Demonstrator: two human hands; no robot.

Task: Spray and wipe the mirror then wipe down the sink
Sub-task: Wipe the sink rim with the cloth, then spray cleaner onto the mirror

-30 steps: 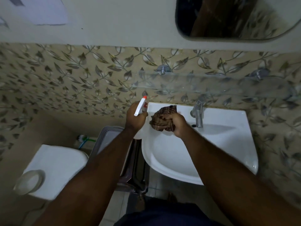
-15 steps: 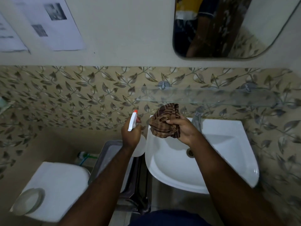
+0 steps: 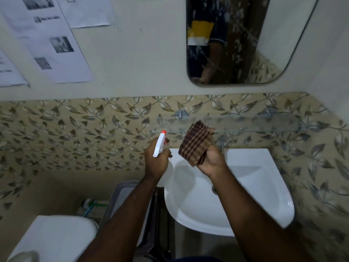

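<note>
Gripping one spray bottle [image 3: 160,143] in left hand [image 3: 156,161], one folded cloth [image 3: 196,143] in right hand [image 3: 211,160], above one sink [image 3: 255,186]

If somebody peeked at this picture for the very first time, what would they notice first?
Probably the two hands in the middle, above the white sink. The left hand holds a white spray bottle with an orange tip, and the right hand clutches a folded brown checked cloth. Next, the mirror up on the wall, speckled with droplets or smears.
</note>
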